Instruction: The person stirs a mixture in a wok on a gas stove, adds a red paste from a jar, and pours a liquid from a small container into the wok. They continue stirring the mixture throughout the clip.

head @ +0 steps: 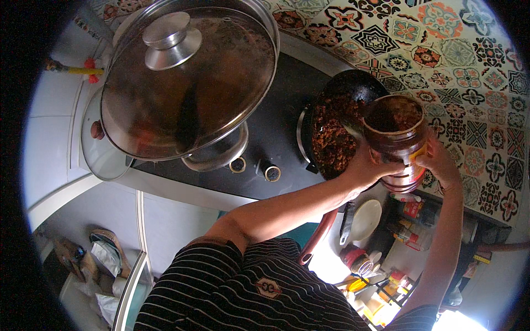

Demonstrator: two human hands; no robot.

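A brown glass jar (399,142) with a label stands upright between both my hands, above the right side of a dark wok (350,82). Its mouth is open, and reddish-brown residue or food shows inside. My left hand (368,165) grips the jar's left side, with the thumb across its front. On the jar's right side lies my right hand (441,161), its thumb also at the front. Dark red-brown, crumbly food (335,136) covers the part of the wok's bottom that I can see. A pale, blurred item between wok and jar is too unclear to name.
A large pot with a domed glass lid (223,95) occupies the left of the black hob (285,103). Two hob knobs (272,173) face me. The wok's reddish handle (321,236) reaches towards my body. Another glass lid (93,145) stands far left; patterned tiles (426,56) line the wall.
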